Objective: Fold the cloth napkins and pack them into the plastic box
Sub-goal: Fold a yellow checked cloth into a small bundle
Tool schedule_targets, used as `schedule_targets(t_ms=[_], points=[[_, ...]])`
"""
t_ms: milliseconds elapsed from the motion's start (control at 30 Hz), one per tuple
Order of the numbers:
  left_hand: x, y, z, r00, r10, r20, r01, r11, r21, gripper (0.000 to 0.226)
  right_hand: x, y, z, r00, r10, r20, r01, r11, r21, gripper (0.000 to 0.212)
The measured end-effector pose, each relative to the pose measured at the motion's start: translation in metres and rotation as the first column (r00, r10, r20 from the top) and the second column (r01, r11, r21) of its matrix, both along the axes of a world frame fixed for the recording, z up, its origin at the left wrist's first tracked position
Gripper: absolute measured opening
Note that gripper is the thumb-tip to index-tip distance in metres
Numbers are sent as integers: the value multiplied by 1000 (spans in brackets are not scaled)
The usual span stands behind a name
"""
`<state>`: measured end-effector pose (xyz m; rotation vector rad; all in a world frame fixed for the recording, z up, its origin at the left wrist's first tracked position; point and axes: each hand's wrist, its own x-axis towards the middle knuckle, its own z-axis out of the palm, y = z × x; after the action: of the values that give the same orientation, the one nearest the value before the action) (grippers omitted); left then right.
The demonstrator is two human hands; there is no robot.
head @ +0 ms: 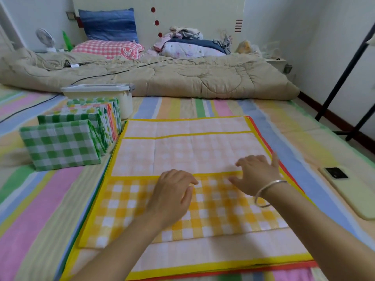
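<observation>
A yellow checked napkin (pixel 142 207) lies on top of a flat stack of napkins (pixel 182 151) on the striped bed sheet, its near part folded up over its pale underside. My left hand (pixel 172 197) rests on the folded flap with fingers loosely bent. My right hand (pixel 257 175), a silver bangle on the wrist, presses flat at the flap's yellow edge. A row of folded napkins (pixel 60 145), green checked in front, stands at the left. Behind the row sits the white plastic box (pixel 113 94).
A phone (pixel 349 191) lies on the sheet at the right. A beige quilt (pixel 162 78), pillows and a heap of clothes fill the far end of the bed. A black cable (pixel 30 110) crosses the left side. A black rack's legs (pixel 345 78) stand at the right.
</observation>
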<state>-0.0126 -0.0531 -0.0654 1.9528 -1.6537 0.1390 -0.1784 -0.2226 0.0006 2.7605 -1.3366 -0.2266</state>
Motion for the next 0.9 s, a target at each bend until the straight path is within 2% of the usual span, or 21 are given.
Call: schedule_targets(t_ms=[100, 200, 333, 633, 700, 800, 900], points=[[-1, -5, -20, 997, -66, 32, 66, 998, -23, 24, 39, -6, -2, 984, 130, 123, -134, 991, 20, 56], [0, -3, -32, 998, -70, -6, 70, 997, -25, 29, 73, -20, -9, 962, 230, 148, -236, 971, 24, 57], [-1, -5, -33, 998, -68, 14, 67, 997, 32, 40, 113, -43, -20, 942, 281, 181, -289, 957, 16, 54], [-1, -6, -39, 998, -52, 35, 52, 999, 1, 38, 174, -83, -44, 963, 270, -27, -269, 963, 24, 73], [-2, -7, -40, 998, -53, 36, 54, 998, -20, 35, 180, -85, -45, 964, 262, -41, -263, 965, -14, 72], [-2, -7, -39, 998, -49, 42, 51, 998, -47, 33, 182, -83, -45, 959, 279, -46, -283, 946, -157, 69], [-2, -8, -38, 997, -51, 53, 53, 998, -44, 33, 175, -79, -29, 942, 332, 44, -309, 913, -268, 50]])
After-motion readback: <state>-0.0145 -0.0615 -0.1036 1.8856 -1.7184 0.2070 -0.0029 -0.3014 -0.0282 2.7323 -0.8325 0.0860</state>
